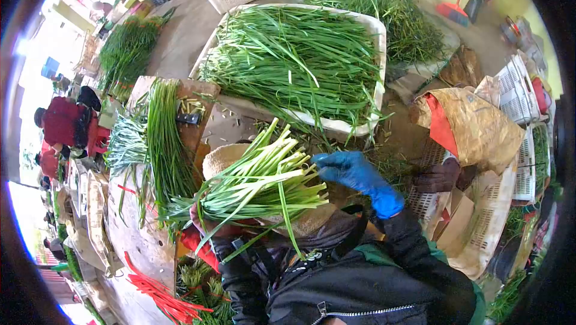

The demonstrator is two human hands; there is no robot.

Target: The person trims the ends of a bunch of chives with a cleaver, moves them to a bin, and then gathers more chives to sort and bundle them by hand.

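At the pale cut ends of a bunch of green stalks (264, 187), the fingers of the right hand (345, 169), in a blue glove, are extended and drawn close together, their tips at the stalk ends; whether they pinch any stalk cannot be told. The left hand (207, 223), largely covered by leaves, is closed around the leafy end of the bunch. The bunch lies slantwise in front of the person's torso, pale ends fanned toward the right hand, with several loose leaves hanging down over the dark jacket (360, 277). Next to the left hand stands a worktable (135, 253), bearing a heap of long green stalks (165, 133), a small black object (188, 119) near cut pieces, and a spread of red strips (159, 295) at the near end. Beyond the bunch, a white tub (383, 43) is filled with green stalks laid mostly lengthwise. Further piles of greens rest on the floor past the tub and past the table. On the right-hand side, brown wrapping (480, 124) is draped by pale perforated crates (516, 94). Well apart, beyond the table, a person in red (63, 121) is visible.
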